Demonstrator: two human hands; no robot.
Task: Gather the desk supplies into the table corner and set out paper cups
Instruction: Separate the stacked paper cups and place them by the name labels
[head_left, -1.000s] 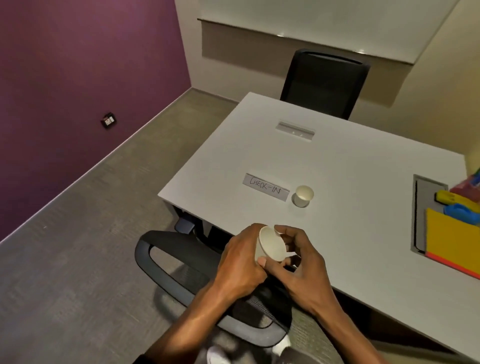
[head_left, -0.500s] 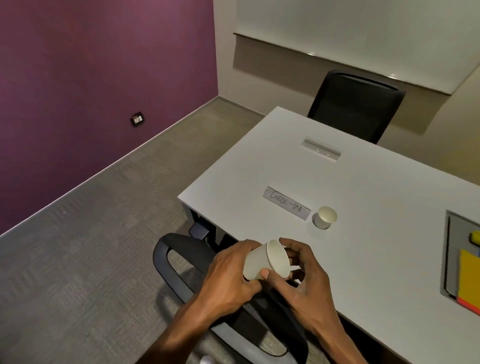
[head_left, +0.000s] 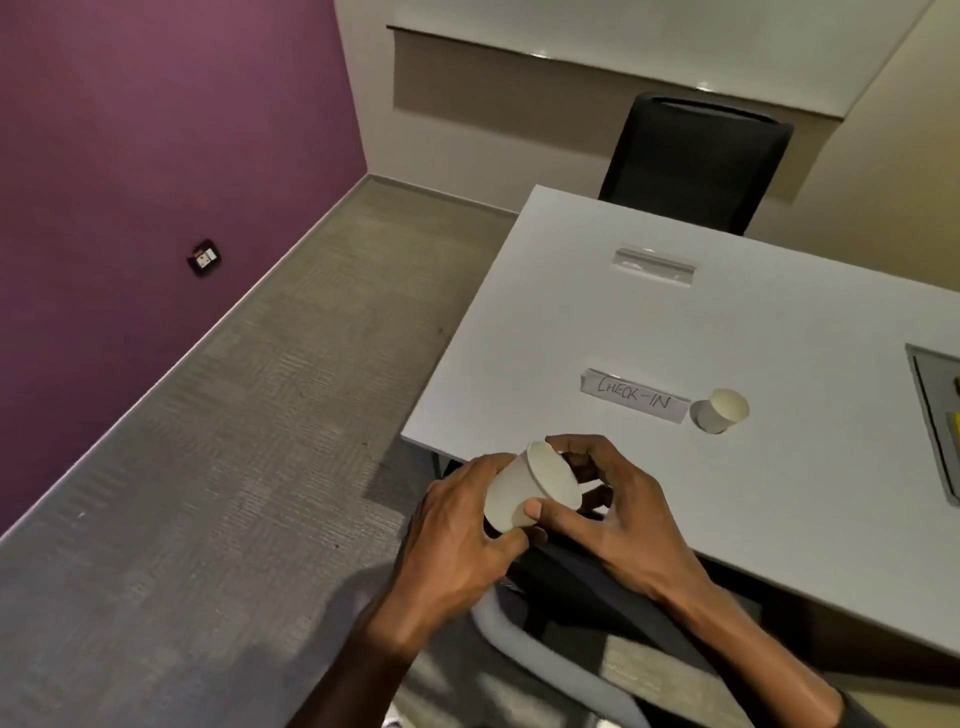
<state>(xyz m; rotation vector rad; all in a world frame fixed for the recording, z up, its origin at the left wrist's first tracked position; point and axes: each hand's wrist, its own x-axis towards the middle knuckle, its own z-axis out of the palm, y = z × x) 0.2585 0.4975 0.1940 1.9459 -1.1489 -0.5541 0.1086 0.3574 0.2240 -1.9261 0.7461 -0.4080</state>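
Both hands hold a white paper cup (head_left: 524, 491) over the near left corner of the white table (head_left: 779, 332). The cup lies tilted, its mouth facing up and to the right. My left hand (head_left: 457, 535) wraps the cup's body from the left, and my right hand (head_left: 618, 509) pinches its rim with thumb and fingers. It may be a stack of cups; I cannot tell. A second white paper cup (head_left: 719, 410) stands on the table beside a paper strip reading CHECK-IN (head_left: 634, 402).
A black chair (head_left: 696, 161) stands at the table's far end. Another chair (head_left: 571, 634) with a grey armrest is tucked under the near edge, below my hands. A grey cable tray (head_left: 935, 415) with a yellow item sits at the right edge. A slot (head_left: 654, 265) is set into the tabletop.
The view has swung left, so the coloured supplies at the right have left the frame. My hands keep the cup, now turned with its mouth more toward the right.
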